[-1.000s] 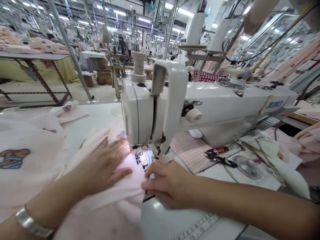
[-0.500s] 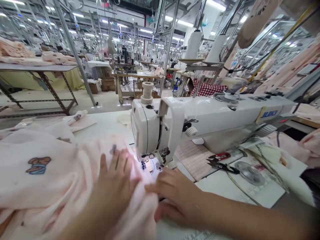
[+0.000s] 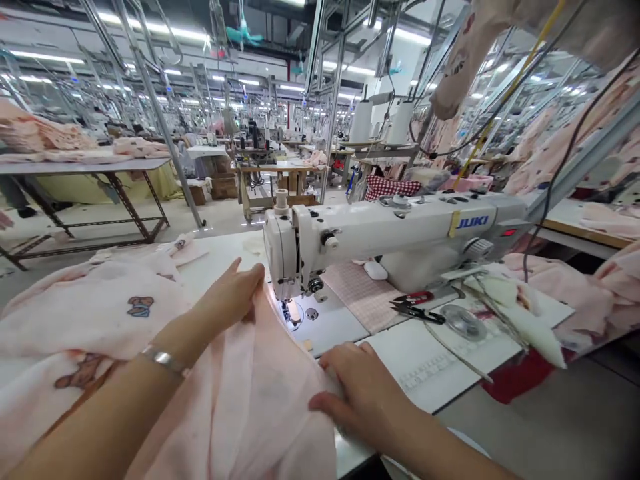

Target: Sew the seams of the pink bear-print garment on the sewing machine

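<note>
Sewing table (image 3: 425, 360) mostly under pink fabric (image 3: 260, 400), needle (image 3: 287, 304) indistinct in glare.

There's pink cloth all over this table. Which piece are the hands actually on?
The plain pink piece at the needle of the sewing machine, between left hand and right hand; the heap further left bears cartoon prints.

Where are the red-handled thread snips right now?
In the head view the thread snips lie on the table right of centre, in front of the sewing machine, between the checked cloth and a round metal disc, beyond the right hand.
</note>
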The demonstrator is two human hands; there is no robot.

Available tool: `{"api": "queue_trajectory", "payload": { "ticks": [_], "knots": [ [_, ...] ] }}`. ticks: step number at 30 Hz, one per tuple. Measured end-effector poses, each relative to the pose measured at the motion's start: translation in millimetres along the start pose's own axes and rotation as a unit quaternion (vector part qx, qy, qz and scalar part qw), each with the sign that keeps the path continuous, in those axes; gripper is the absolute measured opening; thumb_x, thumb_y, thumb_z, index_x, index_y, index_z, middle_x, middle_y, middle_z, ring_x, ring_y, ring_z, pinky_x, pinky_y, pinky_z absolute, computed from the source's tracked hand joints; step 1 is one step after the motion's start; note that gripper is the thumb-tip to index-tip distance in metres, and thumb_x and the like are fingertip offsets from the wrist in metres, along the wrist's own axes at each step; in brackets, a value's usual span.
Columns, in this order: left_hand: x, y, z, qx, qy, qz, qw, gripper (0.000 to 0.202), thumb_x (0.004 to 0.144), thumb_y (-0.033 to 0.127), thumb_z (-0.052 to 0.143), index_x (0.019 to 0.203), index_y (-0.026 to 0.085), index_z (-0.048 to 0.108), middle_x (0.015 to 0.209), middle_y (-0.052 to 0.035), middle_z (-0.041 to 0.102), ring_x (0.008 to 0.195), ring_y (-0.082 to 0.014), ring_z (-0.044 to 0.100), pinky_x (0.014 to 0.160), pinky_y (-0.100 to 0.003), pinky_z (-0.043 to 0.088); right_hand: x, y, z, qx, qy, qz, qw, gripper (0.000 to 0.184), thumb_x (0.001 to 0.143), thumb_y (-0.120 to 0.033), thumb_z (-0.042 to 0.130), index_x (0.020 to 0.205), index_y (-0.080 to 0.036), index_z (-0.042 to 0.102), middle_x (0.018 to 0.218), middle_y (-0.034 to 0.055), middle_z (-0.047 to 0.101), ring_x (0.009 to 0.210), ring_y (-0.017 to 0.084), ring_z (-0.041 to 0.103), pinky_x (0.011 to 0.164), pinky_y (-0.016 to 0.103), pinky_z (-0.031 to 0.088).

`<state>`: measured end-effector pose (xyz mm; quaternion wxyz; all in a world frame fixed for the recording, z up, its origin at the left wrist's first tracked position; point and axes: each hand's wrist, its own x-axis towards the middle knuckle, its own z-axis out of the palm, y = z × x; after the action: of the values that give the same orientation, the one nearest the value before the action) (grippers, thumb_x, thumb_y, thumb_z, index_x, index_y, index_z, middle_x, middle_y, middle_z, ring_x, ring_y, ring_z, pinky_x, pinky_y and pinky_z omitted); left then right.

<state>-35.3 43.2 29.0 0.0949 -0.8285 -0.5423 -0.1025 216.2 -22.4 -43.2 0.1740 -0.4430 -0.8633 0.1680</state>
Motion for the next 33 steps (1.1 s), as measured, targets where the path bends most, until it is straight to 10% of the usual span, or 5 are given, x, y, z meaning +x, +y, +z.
{"api": "queue_trajectory", "payload": {
  "ticks": [4, 12, 21, 28, 33],
  "knots": [
    [-56.4, 7.1, -28.4, -0.013, 0.039, -0.013, 0.999, 0.03, 0.086, 0.013, 0.023, 0.095, 0.019, 0.051, 0.076, 0.0023, 0.065, 0.065, -0.0159, 0.065, 0.054, -0.026, 0.05, 2.9, 6.2, -4.6, 0.003, 0.033, -0.042, 0.999, 0.01, 0.075, -0.015, 0.061, 0.068, -0.017, 0.054, 0.065, -0.0022, 0.058, 0.064, 0.015, 0.052, 0.064, 0.028, 0.033],
    [-178.4, 33.0, -18.7, 0.06, 0.157, 0.155, 0.974, 0.028, 0.087, 0.014, 0.04, 0.104, 0.024, 0.059, 0.097, -0.0012, 0.07, 0.113, -0.0207, 0.056, 0.113, -0.043, 0.024, -13.2, 31.1, -15.6, 0.037, 0.105, -0.146, 0.983, 0.01, 0.079, -0.011, 0.047, 0.081, -0.019, 0.052, 0.095, 0.0061, 0.068, 0.084, 0.019, 0.06, 0.075, 0.034, 0.043],
    [-174.0, 83.4, -17.9, 0.029, 0.032, 0.126, 0.991, 0.017, 0.076, 0.008, 0.049, 0.072, 0.024, 0.051, 0.07, 0.0019, 0.057, 0.062, -0.0188, 0.049, 0.058, -0.033, 0.037, -21.9, 23.2, -18.3, 0.039, 0.101, -0.23, 0.967, 0.015, 0.085, -0.009, 0.043, 0.088, -0.02, 0.052, 0.102, 0.009, 0.068, 0.095, 0.021, 0.06, 0.08, 0.038, 0.047],
    [-181.9, 82.8, -6.8, -0.029, -0.038, -0.004, 0.999, 0.025, 0.063, 0.006, 0.053, 0.078, 0.025, 0.059, 0.078, -0.0004, 0.06, 0.07, -0.0195, 0.053, 0.063, -0.033, 0.04, -24.2, 28.1, -17.4, 0.044, 0.086, -0.242, 0.966, 0.019, 0.084, -0.006, 0.039, 0.088, -0.02, 0.052, 0.107, 0.0093, 0.067, 0.093, 0.02, 0.06, 0.078, 0.037, 0.046],
    [-184.5, 66.2, -5.1, -0.053, 0.027, 0.067, 0.996, 0.016, 0.071, 0.012, 0.055, 0.079, 0.025, 0.058, 0.093, -0.0006, 0.064, 0.09, -0.0201, 0.058, 0.077, -0.03, 0.046, -21.3, 28.8, -17.5, 0.051, 0.087, -0.225, 0.969, 0.018, 0.084, -0.007, 0.041, 0.089, -0.019, 0.053, 0.097, 0.0086, 0.068, 0.085, 0.02, 0.06, 0.075, 0.036, 0.046]
  ]
}}
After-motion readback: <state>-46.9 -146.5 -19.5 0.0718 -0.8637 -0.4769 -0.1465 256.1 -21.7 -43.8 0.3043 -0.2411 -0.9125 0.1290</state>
